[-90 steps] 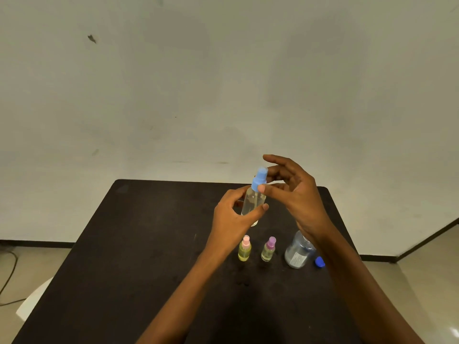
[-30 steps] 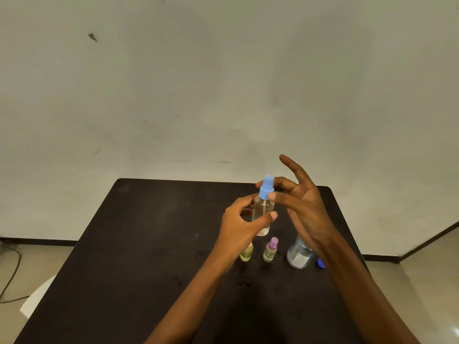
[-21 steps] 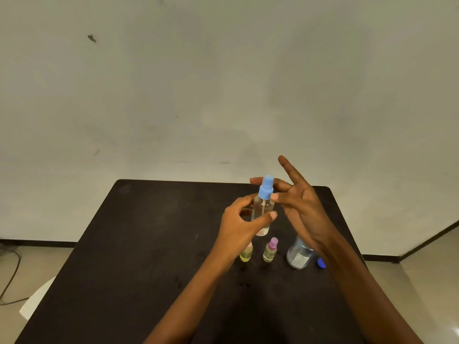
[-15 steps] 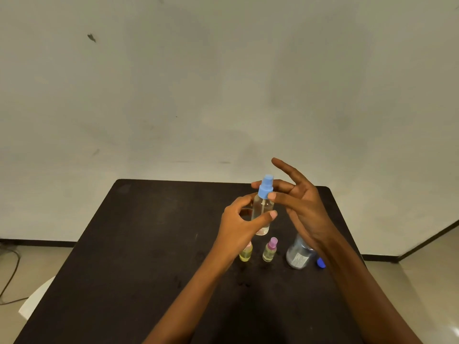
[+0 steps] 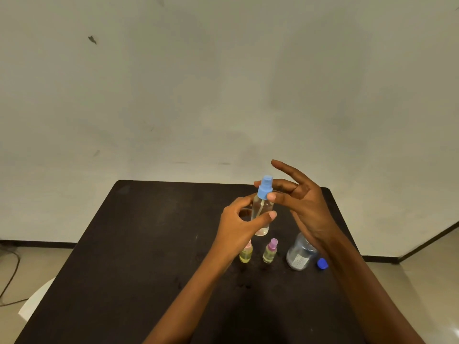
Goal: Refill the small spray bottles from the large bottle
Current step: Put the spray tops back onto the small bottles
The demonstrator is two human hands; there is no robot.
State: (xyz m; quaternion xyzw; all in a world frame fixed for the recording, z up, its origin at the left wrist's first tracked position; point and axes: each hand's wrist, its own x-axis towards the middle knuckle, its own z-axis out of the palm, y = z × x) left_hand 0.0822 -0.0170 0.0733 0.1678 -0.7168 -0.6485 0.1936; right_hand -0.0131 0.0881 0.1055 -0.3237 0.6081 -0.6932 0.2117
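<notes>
1. Clear spray bottle, gripped round its body between thumb and fingers of the left hand, lifted off the counter.
2. Probably light, stiff plastic, smooth and slippery if wet; best held round the mid-body, with twisting kept to the collar.
3. Long axis near upright, blue spray head pointing up and tipped slightly toward the right hand.
4. Right hand pinching that spray head with thumb and forefinger, other fingers fanned out; probably screwing it on or off.
5. Below the left hand: pink-capped bottle and purple-capped bottle, both standing.
6. Under the right wrist: large bottle, seemingly uncapped, loose blue cap just beside.
</notes>
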